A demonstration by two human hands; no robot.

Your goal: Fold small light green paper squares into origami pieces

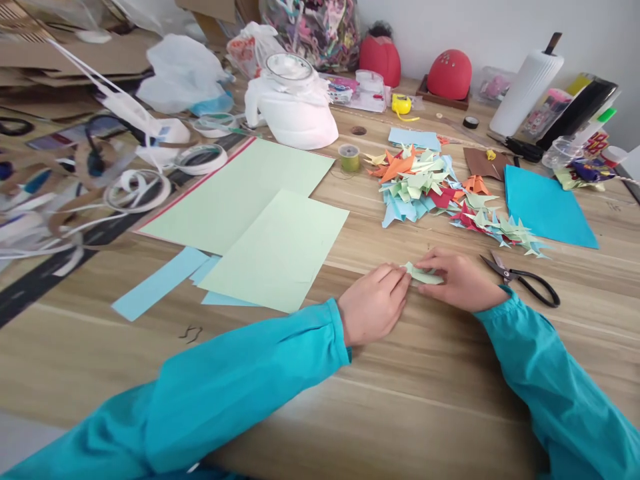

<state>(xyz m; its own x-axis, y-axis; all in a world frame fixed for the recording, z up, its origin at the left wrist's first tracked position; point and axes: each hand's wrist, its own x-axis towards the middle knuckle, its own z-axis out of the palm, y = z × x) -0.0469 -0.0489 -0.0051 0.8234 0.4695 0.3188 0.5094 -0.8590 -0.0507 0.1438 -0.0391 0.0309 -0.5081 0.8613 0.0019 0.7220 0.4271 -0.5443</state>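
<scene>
Between my two hands is a small folded piece of pale green paper (424,274), low over the wooden table. My left hand (375,301) has its fingers closed at the paper's left end, and its fingertips partly hide that end. With thumb and fingers, my right hand (457,277) pinches the right end. Just beyond lies a heap of folded paper cranes (415,183) in green, blue, orange and red. Black-handled scissors (520,275) rest, blades apart, to the right of my right hand.
Pale green paper sheets (280,250) and light blue paper strips (159,283) lie to the left. A green thread spool (349,159) stands behind. Turquoise fabric (547,207) lies at the right. Tape rolls (201,159) and a white bag-wrapped jar (295,100) are farther back.
</scene>
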